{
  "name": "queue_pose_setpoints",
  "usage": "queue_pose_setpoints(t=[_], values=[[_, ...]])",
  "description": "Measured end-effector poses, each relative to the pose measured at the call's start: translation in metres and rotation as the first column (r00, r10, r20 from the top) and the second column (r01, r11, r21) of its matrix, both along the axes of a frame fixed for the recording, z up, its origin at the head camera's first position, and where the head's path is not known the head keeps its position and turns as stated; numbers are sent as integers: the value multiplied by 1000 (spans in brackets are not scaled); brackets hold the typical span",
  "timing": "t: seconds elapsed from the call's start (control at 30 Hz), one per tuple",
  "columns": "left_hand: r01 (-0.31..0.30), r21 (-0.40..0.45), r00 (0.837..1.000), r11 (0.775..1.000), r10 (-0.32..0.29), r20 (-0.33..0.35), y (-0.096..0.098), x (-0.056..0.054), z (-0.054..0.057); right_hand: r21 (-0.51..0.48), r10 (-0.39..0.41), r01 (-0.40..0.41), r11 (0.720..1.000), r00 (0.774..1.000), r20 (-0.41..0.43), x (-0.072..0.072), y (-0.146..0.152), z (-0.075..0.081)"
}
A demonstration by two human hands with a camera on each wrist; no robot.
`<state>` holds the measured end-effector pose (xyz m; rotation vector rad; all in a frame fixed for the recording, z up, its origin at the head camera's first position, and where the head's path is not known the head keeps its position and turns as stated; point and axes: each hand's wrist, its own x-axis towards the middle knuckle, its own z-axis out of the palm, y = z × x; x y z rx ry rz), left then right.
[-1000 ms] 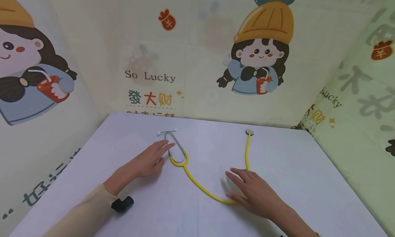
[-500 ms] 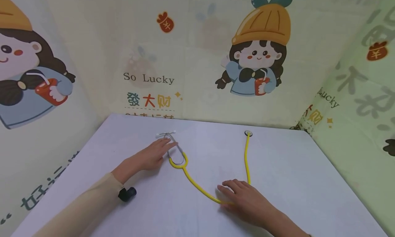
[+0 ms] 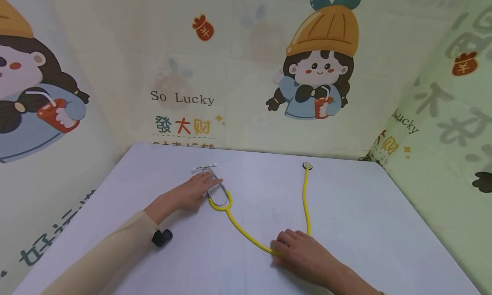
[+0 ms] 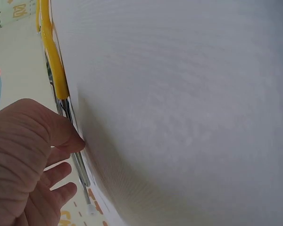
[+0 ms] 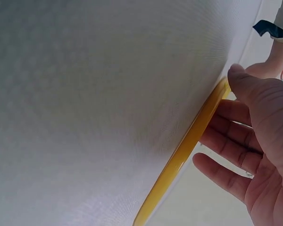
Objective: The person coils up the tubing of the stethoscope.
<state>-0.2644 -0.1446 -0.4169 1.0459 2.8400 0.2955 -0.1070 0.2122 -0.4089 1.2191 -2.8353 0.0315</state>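
Yellow stethoscope [image 3: 246,233] on a white table [image 3: 353,209], left hand [image 3: 188,194] loosely bent at its metal arms [image 4: 81,169], right hand [image 3: 305,258] half curled around its tube [image 5: 180,157], cannot tell whether either grips.

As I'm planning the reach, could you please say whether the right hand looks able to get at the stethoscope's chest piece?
Probably yes, reaching forward: only the yellow tube lies between the right hand and the chest piece.
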Motion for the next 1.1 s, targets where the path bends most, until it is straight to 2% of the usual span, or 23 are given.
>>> queue_pose_setpoints(t=[0.1, 0.33, 0.53, 0.7, 0.97, 1.1], values=[[-6, -4, 1000, 1000, 6, -2, 0, -1, -1, 27, 2, -2, 1000, 1000, 10, 0, -2, 1], [-27, -6, 1000, 1000, 27, 8, 0, -2, -2, 30, 29, -28, 999, 999, -30, 0, -3, 1], [-35, -7, 999, 999, 35, -12, 0, -4, -4, 39, 54, -52, 998, 997, -61, -1, -4, 1], [-21, -10, 1000, 1000, 21, -8, 2, -5, -4, 45, 63, -60, 997, 996, -63, 0, -5, 2], [-3, -71, 1000, 997, 2, -9, 6, -8, -4, 41, 56, -54, 998, 997, -46, 0, -6, 2], [-9, -88, 1000, 996, 8, -16, 8, -8, 0, 23, 76, -75, 997, 993, -86, 0, -4, 1]])
